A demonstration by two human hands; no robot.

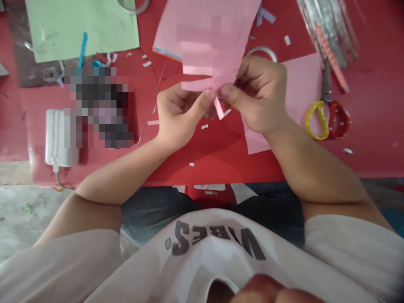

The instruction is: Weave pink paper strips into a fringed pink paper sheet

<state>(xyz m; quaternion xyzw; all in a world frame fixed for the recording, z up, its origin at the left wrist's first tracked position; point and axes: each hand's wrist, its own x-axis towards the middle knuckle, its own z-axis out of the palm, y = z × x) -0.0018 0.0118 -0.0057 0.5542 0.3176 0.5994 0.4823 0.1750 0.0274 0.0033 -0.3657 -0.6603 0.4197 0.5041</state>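
Note:
Between my two hands is a piece of pink paper (pixel 222 75) cut into strips along its left side. My left hand (pixel 186 111) pinches its lower edge, thumb on top, close to a short strip that sticks down toward me. My right hand (pixel 259 92) grips the paper's lower right corner between thumb and fingers. The fingers beneath the paper are partly hidden. Behind it lies a stack of pink sheets (pixel 170 29), and another pink sheet (pixel 301 88) is under my right wrist.
Scissors (pixel 328 120) with yellow and red handles lie at the right, near silver tinsel (pixel 331 25) and a pink stick (pixel 333 59). Tape rolls (pixel 268 51) and green paper (pixel 82 25) are farther back. A white power bank (pixel 53 139) sits left beside a blurred-out object. Paper scraps dot the red table.

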